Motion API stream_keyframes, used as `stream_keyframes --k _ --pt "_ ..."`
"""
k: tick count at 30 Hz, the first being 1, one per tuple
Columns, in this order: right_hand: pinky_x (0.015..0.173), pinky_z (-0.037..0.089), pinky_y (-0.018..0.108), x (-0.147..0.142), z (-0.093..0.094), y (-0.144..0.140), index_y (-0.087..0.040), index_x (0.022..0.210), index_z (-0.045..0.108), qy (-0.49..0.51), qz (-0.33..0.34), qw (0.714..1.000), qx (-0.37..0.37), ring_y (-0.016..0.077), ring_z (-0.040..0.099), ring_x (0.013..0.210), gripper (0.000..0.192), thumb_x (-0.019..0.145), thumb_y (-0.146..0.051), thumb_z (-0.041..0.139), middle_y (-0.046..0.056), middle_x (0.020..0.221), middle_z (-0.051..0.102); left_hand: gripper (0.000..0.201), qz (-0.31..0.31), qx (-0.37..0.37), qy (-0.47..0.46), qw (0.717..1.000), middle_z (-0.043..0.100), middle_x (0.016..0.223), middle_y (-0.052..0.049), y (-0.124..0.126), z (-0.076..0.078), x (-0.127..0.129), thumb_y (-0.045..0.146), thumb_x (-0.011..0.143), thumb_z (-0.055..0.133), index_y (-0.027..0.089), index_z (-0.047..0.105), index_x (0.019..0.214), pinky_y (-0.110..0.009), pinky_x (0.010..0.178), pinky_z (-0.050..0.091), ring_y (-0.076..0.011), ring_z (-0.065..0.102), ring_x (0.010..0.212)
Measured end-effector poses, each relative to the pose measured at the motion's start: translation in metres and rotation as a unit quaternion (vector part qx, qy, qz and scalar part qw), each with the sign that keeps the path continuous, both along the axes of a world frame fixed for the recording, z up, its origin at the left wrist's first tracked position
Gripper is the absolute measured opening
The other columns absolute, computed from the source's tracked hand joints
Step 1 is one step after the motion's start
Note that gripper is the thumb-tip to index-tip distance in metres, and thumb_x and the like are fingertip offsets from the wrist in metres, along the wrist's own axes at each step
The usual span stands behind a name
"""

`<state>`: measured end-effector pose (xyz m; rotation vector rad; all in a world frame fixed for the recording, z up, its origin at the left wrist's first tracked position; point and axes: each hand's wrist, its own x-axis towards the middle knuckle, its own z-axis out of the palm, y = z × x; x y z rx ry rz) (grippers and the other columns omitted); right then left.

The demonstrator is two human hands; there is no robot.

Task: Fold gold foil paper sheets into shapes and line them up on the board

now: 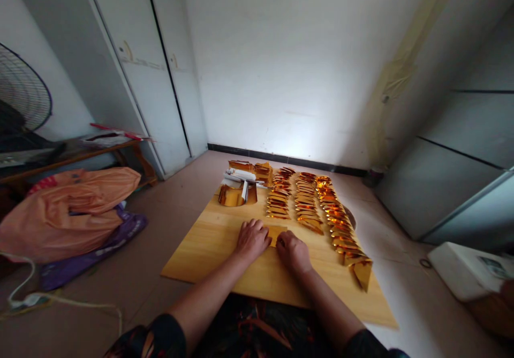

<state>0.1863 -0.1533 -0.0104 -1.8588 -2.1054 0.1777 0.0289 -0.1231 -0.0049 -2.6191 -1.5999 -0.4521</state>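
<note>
Clothing (257, 328) is seen below the grip, where a gold sheet (275, 234) is held by left hand (252, 238) and right hand (294, 249).

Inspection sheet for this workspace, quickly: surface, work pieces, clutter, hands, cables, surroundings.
Surface: wooden board, low above the floor.
Work pieces: gold sheet between the hands; three rows of folded pieces beyond and to the right.
Clutter: white roll at the board's far left; orange bundle on the left.
Hands: left hand and right hand at the sheet's opposite ends; grip unclear.
Cables: white cable on the floor, left.
Surroundings: fan left, wall ahead, white box right.
</note>
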Motion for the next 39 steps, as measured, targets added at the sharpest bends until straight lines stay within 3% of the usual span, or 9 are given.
stream_keyframes --k 9,14,22,28,39 --pt "0.052 0.025 0.021 0.001 -0.008 -0.002 -0.020 0.080 0.060 -0.022 -0.022 0.999 0.033 0.0075 0.055 0.063 0.017 0.089 -0.024 0.046 -0.001 0.081 0.060 0.024 -0.031 -0.033 -0.046 0.998 0.059 0.102 -0.005 0.011 -0.003 -0.003 0.034 0.082 0.059 0.027 0.064 0.104 -0.037 0.083 0.034 -0.0221 0.049 0.099" --pt "0.054 0.027 0.021 -0.001 -0.003 -0.003 -0.021 0.084 0.060 -0.014 -0.038 0.999 0.005 0.0083 0.057 0.067 0.016 0.090 -0.025 0.046 0.000 0.085 0.060 0.035 -0.027 -0.053 -0.059 0.996 0.057 0.108 -0.005 0.009 -0.003 -0.005 0.043 0.077 0.063 0.028 0.062 0.108 -0.039 0.088 0.034 -0.0235 0.047 0.104" --pt "0.056 0.030 0.021 -0.008 0.010 -0.002 -0.022 0.084 0.057 0.011 -0.083 0.995 -0.056 0.0108 0.059 0.071 0.013 0.083 -0.035 0.057 0.000 0.088 0.061 0.032 -0.018 -0.056 -0.066 0.996 0.056 0.107 -0.005 0.007 -0.003 -0.004 0.041 0.076 0.063 0.028 0.063 0.106 -0.039 0.088 0.034 -0.0234 0.047 0.102" --pt "0.056 0.030 0.021 -0.004 0.013 0.005 -0.021 0.080 0.060 0.061 -0.089 0.991 -0.080 0.0120 0.057 0.071 0.005 0.077 -0.023 0.057 0.001 0.085 0.063 0.034 -0.032 -0.053 -0.066 0.996 0.056 0.108 -0.004 0.008 -0.005 -0.008 0.041 0.076 0.062 0.029 0.062 0.108 -0.038 0.088 0.035 -0.0230 0.047 0.103" --pt "0.062 0.036 0.018 0.017 0.008 0.012 -0.017 0.078 0.065 0.142 -0.061 0.984 -0.094 0.0118 0.057 0.070 0.025 0.066 0.000 0.050 0.002 0.076 0.066 0.043 -0.086 -0.090 -0.026 0.992 0.053 0.121 -0.003 0.020 -0.010 -0.023 0.025 0.081 0.053 0.034 0.053 0.123 -0.038 0.096 0.032 -0.0222 0.043 0.112"
